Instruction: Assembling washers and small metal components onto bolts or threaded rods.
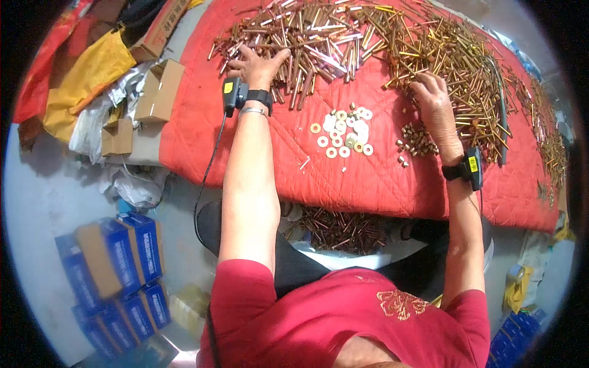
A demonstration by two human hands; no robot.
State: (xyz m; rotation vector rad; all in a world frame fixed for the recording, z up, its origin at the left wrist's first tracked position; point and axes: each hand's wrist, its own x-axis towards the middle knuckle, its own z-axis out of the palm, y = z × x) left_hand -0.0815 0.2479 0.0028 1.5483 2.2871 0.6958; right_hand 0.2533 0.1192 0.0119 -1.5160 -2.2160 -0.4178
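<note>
My left hand (259,66) rests with spread fingers on the near left edge of a heap of copper-coloured metal rods (307,37). My right hand (434,104) is at the near left side of a second heap of brass-coloured rods (472,73). Its fingers are bent and close together; whatever is in them is hidden. Just below that hand lies a small pile of short metal cylinders (418,141). Between my two hands, flat round washers (338,141), mostly pale, are scattered on a red quilted cover (294,172).
More thin rods (546,135) lie along the far right. Below the cover's near edge, between my legs, a container (337,260) holds dark rods. Open cardboard boxes (158,92) stand at left, beside a yellow bag (92,80). Blue boxes (123,251) are stacked lower left.
</note>
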